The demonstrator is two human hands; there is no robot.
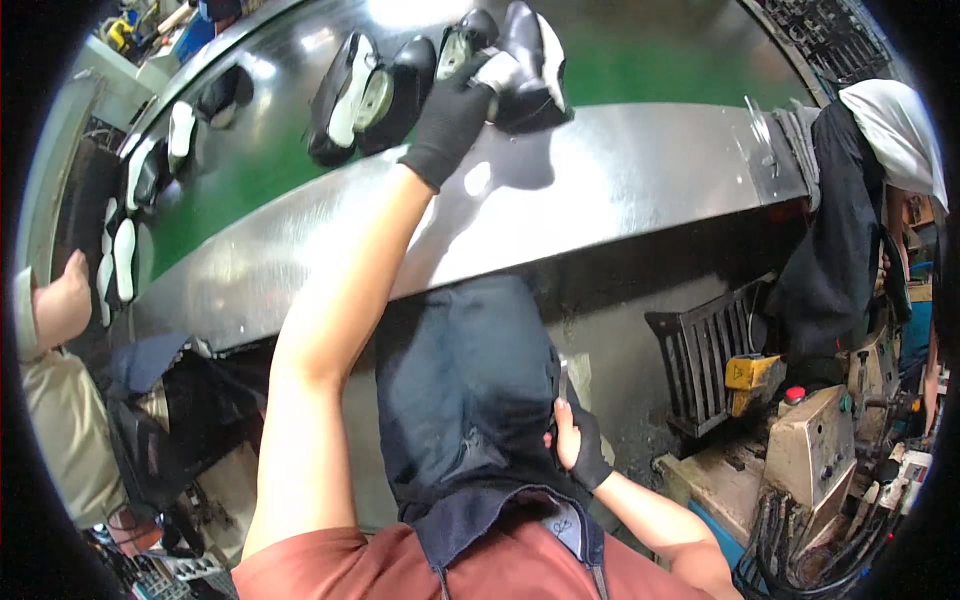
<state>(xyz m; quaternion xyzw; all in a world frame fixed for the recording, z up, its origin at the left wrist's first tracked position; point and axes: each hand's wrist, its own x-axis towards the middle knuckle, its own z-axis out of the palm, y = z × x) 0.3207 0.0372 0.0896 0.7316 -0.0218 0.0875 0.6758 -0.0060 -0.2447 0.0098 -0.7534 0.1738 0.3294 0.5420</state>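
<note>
My left hand (447, 128), in a black glove, reaches over the conveyor's metal edge. Its fingers are closed on a black shoe (527, 108), whose shadow falls on the metal below; glare blurs the fingertips. Beside that shoe lies another black shoe (522, 35) with a white sole. Left of the hand rest a black shoe with its white sole showing (350, 105) and a black shoe with a pale insole (378, 100). Down by my right thigh, my right hand (582, 447), in a black glove with bare fingertips, is wrapped round a slim metal tool (563, 378), mostly hidden.
The green conveyor belt (640, 75) runs behind a wide metal rim (640, 180). More shoes and white soles (124, 258) line its left end, by another person's hand (65, 303). At the right stand a machine box with a red button (812, 435), a black rack (715, 350) and hanging dark cloth (835, 230).
</note>
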